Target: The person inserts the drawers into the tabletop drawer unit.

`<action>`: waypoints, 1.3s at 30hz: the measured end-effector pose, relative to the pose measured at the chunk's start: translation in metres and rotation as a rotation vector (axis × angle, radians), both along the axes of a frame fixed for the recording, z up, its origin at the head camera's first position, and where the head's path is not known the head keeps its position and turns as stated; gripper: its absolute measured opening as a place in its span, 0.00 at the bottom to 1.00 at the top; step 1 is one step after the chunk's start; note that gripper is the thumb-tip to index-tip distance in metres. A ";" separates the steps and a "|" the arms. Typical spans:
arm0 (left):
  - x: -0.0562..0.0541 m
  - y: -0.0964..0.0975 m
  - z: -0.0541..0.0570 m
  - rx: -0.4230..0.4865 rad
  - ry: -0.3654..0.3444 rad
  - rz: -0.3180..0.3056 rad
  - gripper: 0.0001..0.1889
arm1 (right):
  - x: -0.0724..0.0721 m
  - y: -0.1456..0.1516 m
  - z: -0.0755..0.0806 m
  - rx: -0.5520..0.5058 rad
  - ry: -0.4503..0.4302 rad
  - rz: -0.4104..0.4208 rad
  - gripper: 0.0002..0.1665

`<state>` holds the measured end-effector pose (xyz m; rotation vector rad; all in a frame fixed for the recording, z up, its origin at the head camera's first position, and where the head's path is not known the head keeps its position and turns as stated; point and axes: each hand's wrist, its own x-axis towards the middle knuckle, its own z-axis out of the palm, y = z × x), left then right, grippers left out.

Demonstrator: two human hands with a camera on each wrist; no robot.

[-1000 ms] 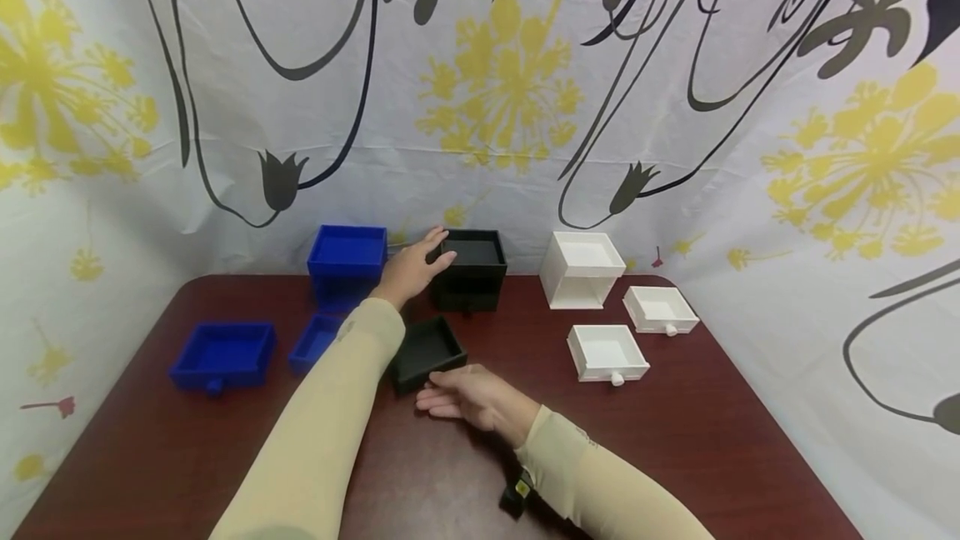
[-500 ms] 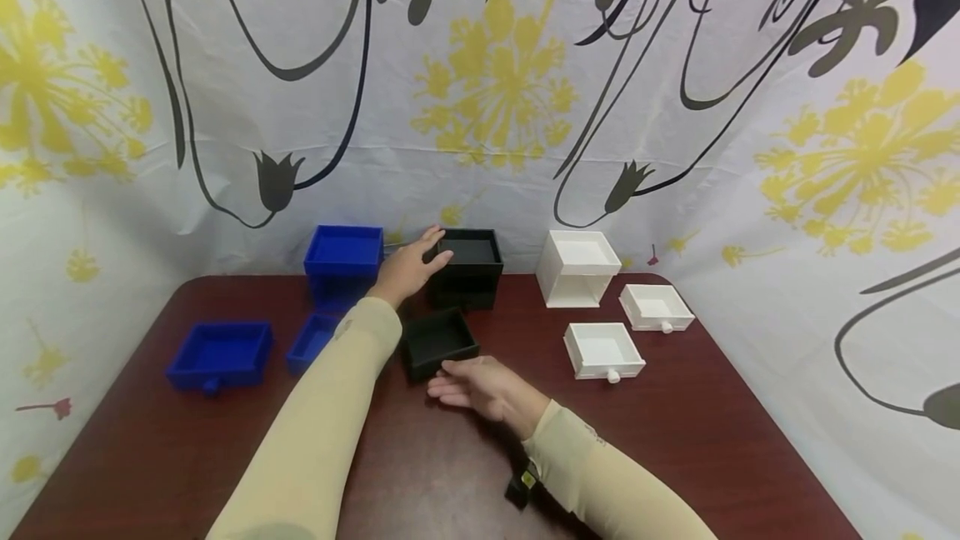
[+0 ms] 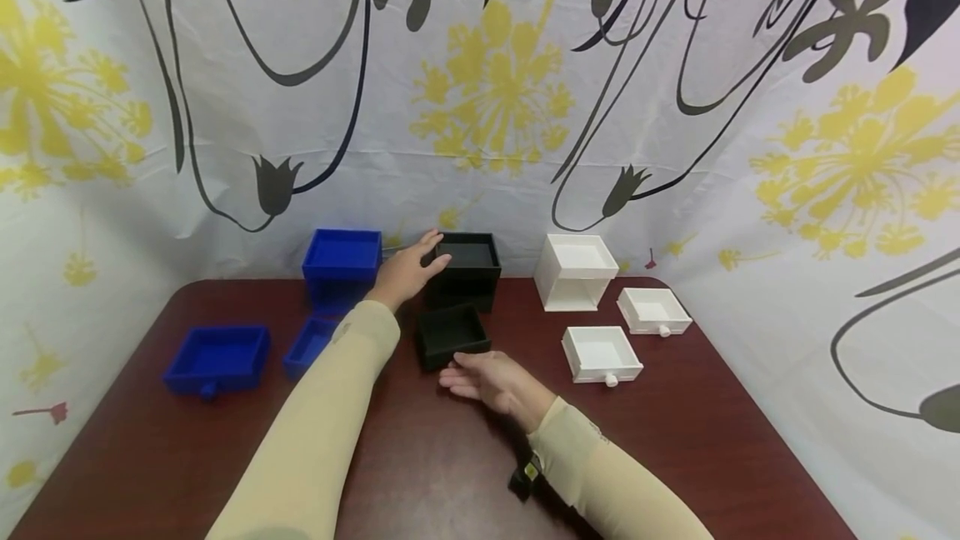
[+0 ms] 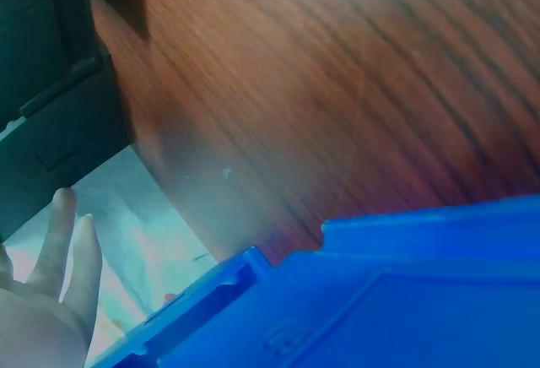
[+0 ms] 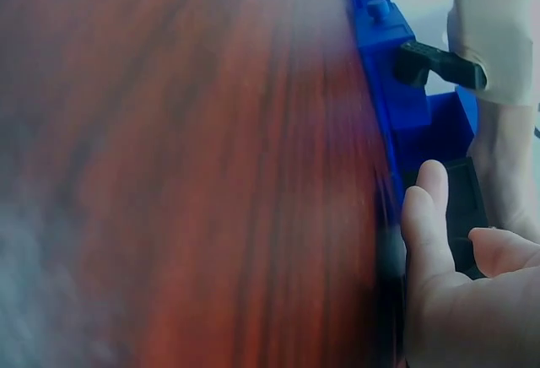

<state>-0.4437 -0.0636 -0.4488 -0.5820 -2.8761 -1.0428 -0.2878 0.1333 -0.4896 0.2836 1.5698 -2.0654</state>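
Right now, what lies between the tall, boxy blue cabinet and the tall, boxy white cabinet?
The head view shows a boxy black cabinet there, with the left hand at its left side.

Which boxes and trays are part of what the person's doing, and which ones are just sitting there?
Part of the job, it seems:
black box, left hand at its side
black tray, right hand at its front

Just sitting there, apparently:
blue box
outer blue tray
inner blue tray
white box
nearer white tray
farther white tray
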 end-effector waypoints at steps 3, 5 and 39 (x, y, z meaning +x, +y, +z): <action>0.000 0.000 0.000 0.002 -0.011 0.001 0.36 | -0.003 0.002 0.001 0.009 0.013 -0.009 0.17; 0.000 0.000 0.000 0.001 -0.014 0.001 0.36 | -0.004 0.004 0.001 0.015 0.024 -0.013 0.18; -0.002 -0.001 -0.002 -0.003 -0.023 -0.002 0.37 | -0.011 0.008 0.025 0.007 0.084 -0.064 0.22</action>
